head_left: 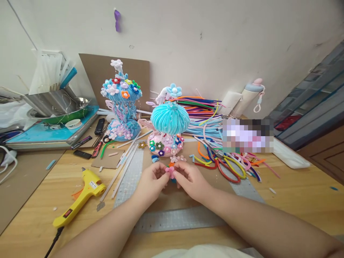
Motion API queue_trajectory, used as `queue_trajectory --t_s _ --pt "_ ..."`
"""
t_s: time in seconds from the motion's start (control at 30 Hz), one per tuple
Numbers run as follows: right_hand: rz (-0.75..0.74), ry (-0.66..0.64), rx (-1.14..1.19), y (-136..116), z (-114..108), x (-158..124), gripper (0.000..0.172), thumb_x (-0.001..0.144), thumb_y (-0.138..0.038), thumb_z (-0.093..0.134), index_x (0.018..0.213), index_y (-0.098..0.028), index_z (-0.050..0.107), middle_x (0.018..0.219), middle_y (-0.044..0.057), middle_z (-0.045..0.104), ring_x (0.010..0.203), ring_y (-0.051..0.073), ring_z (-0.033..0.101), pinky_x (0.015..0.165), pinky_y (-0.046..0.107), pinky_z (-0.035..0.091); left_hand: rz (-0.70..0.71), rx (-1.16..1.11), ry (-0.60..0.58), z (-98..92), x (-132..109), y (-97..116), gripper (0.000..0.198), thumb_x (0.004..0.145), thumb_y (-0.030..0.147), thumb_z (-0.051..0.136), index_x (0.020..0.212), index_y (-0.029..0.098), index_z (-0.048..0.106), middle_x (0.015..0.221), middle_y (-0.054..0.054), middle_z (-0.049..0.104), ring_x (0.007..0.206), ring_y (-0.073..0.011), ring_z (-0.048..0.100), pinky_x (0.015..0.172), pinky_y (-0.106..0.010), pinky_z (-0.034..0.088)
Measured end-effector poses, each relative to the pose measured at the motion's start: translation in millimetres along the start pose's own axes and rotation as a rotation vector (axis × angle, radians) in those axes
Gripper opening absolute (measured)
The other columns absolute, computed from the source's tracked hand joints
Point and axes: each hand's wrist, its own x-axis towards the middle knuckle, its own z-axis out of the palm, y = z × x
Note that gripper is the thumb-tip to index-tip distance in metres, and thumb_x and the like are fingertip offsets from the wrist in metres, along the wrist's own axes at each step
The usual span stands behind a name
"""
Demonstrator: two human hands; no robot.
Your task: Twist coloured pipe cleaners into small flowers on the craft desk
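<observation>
A small pink flower [171, 172] is pinched between my left hand [152, 182] and my right hand [192, 181], low in the middle of the view. Both hands have their fingers closed on it, thumbs at its near side. Orange and blue bits show right behind and below the flower, partly hidden by the fingers. Just beyond my hands stands a turquoise fuzzy jellyfish shape [170, 118] over a pink round base [163, 145] covered with small flowers. Light pink flowers [175, 159] lie between that base and my fingertips.
A finished-looking blue jellyfish figure [121, 89] stands at the back left. The yellow glue gun [87, 197] lies left of my hands, beside clear glue sticks [126, 168]. Scissors [228, 171] and pipe cleaners [204, 107] are on the right. A cardboard sheet [174, 200] covers the grey mat.
</observation>
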Motion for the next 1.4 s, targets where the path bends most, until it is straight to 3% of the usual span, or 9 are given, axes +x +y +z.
queue_trajectory --t_s 0.13,0.37,0.63,0.73,0.93,1.1,1.4 --pt "-0.037 -0.024 -0.105 3 0 0 0.020 0.087 -0.024 0.040 0.070 -0.017 0.049 0.059 -0.003 0.047 0.051 0.008 0.044 0.048 0.019 0.031 -0.006 0.080 -0.004 -0.7 -1 -4 0.020 0.074 0.035 0.056 0.072 0.016 0.050 0.058 0.003 0.053 0.048 -0.0084 0.045 0.045 -0.019 0.037" --pt "-0.090 -0.031 -0.232 2 0 0 0.021 0.085 -0.019 0.042 0.064 -0.017 0.044 0.057 -0.004 0.044 0.053 0.008 0.039 0.049 0.019 0.027 0.123 0.305 0.000 -3.8 -4 -10 0.018 0.078 0.033 0.051 0.074 0.016 0.057 0.065 0.000 0.058 0.060 -0.0121 0.051 0.054 -0.021 0.037" --pt "-0.123 0.023 -0.410 -3 4 -5 0.025 0.078 -0.012 0.046 0.055 -0.016 0.037 0.053 -0.004 0.040 0.052 0.008 0.037 0.050 0.021 0.024 0.133 0.566 0.005 -4.8 -9 -11 0.018 0.075 0.027 0.050 0.061 0.017 0.055 0.055 0.002 0.055 0.053 -0.0115 0.047 0.050 -0.021 0.032" --pt "-0.096 0.059 -0.387 -5 5 -5 0.024 0.079 -0.013 0.044 0.056 -0.016 0.037 0.054 -0.004 0.041 0.052 0.008 0.037 0.050 0.021 0.024 0.131 0.502 0.054 -1.1 -9 -11 0.019 0.076 0.029 0.050 0.062 0.017 0.055 0.055 0.002 0.054 0.053 -0.0113 0.047 0.050 -0.021 0.032" --pt "-0.015 -0.004 -0.034 -5 2 -2 0.014 0.086 -0.024 0.041 0.077 -0.017 0.049 0.063 -0.003 0.051 0.051 0.008 0.045 0.048 0.018 0.033 -0.002 0.123 0.056 -1.2 -6 -2 0.023 0.075 0.038 0.054 0.068 0.016 0.053 0.058 0.002 0.054 0.054 -0.0107 0.050 0.051 -0.020 0.038" --pt "0.032 -0.039 0.004 -2 1 -1 0.024 0.087 -0.025 0.041 0.065 -0.017 0.046 0.047 -0.006 0.043 0.043 0.008 0.043 0.045 0.019 0.032 -0.032 0.078 0.028 -4.4 -3 0 0.019 0.073 0.034 0.057 0.070 0.015 0.055 0.057 0.003 0.053 0.050 -0.0088 0.047 0.047 -0.019 0.038" --pt "0.082 -0.045 0.136 1 3 -1 0.017 0.086 -0.024 0.041 0.072 -0.018 0.049 0.055 -0.005 0.047 0.041 0.007 0.046 0.042 0.017 0.036 -0.046 -0.051 -0.028 -3.3 -1 -2 0.020 0.068 0.032 0.064 0.073 0.014 0.056 0.064 -0.001 0.060 0.055 -0.0103 0.053 0.051 -0.022 0.044"
